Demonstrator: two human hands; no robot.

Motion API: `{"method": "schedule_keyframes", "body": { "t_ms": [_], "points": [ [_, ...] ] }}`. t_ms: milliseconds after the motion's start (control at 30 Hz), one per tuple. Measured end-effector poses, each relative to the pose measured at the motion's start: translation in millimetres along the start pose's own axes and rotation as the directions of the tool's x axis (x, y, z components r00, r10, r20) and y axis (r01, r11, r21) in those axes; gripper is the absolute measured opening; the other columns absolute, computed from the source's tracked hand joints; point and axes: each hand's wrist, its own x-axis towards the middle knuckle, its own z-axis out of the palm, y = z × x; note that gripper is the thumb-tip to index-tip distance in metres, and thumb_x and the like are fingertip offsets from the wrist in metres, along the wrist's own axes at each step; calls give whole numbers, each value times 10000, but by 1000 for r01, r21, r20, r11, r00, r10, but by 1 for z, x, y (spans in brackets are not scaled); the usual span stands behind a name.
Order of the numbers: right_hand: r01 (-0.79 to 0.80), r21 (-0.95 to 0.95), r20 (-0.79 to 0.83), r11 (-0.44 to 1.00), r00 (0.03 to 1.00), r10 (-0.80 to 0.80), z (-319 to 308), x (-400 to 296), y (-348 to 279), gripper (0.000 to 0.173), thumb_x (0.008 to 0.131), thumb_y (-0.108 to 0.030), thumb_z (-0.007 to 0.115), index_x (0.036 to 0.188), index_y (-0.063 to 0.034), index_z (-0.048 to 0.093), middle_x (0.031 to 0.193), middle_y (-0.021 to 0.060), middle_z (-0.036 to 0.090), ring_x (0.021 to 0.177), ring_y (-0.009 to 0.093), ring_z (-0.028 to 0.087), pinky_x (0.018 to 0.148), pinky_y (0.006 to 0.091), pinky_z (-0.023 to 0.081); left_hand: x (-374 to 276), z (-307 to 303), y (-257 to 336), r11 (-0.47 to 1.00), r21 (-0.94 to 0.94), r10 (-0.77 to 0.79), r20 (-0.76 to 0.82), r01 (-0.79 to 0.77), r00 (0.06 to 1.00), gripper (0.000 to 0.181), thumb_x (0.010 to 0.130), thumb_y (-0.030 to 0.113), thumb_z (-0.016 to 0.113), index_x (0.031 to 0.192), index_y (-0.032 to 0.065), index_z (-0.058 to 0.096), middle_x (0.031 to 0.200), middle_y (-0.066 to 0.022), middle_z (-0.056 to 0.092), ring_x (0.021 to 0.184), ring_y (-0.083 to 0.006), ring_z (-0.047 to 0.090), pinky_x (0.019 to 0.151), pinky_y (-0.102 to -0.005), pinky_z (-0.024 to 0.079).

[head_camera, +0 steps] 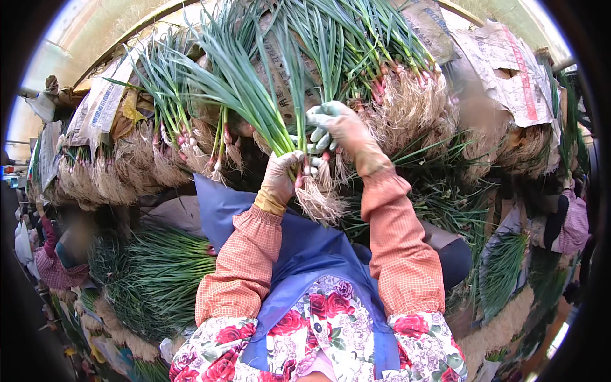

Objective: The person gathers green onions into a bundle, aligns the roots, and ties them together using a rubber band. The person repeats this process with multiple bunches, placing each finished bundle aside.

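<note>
My gloved left hand point(281, 176) is closed round the lower stems of a bunch of green garlic plants point(258, 107), whose leaves fan up and to the left. Pale roots point(319, 200) hang below it. Beside it on the right, my gloved right hand point(334, 126) has its fingers curled at the stems of more plants; its thumb and fingertips lie partly behind the stems, so its hold is unclear. Behind both hands, rooted plants point(405, 95) lie over printed sacks point(279, 71).
At the left, smaller bunches point(176, 129) lie on the heap. Torn printed sacks point(506, 71) cover roots at the right. Trimmed-looking green leaves point(444, 205) lie below. A large pile of plants point(167, 277) is by my left arm. People point(59, 262) point(573, 219) work at both sides.
</note>
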Motion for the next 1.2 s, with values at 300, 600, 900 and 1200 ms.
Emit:
{"method": "schedule_keyframes", "body": {
  "t_ms": [300,600,900,1200],
  "points": [
    [89,198,-62,976,995,-78,14,29,54,180,906,-221,649,931,-54,589,738,30,654,572,86,618,480,225,471,1,-11,-3,987,153,-26,-153,50,988,228,822,55,678,1027,-22,615,853,-100,697,666,-168,655,565,-270,525],
    [274,-194,-284,942,903,-321,26,26,54,229,945,-237,587,948,-11,624,841,97,681,732,176,628,699,296,505,1,-1,-8,996,59,-63,-91,69,994,278,827,19,655,1090,-26,577,917,-134,678,741,-205,644,646,-288,544],
    [304,923,-176,235,879,-443,-25,13,18,390,1028,-215,364,1179,90,555,485,-93,309,392,31,275,386,188,283,-4,4,-8,992,-125,25,-62,-33,998,286,828,12,641,1092,-15,534,848,-101,621,658,-172,600,557,-279,503],
    [99,210,-84,973,993,-83,36,28,53,123,919,-141,636,1005,-53,652,763,-3,650,580,61,552,518,197,435,-6,-9,-6,994,26,-102,-72,104,992,240,894,152,654,1078,14,585,853,-118,695,612,-167,634,515,-270,515]
  ]
}}
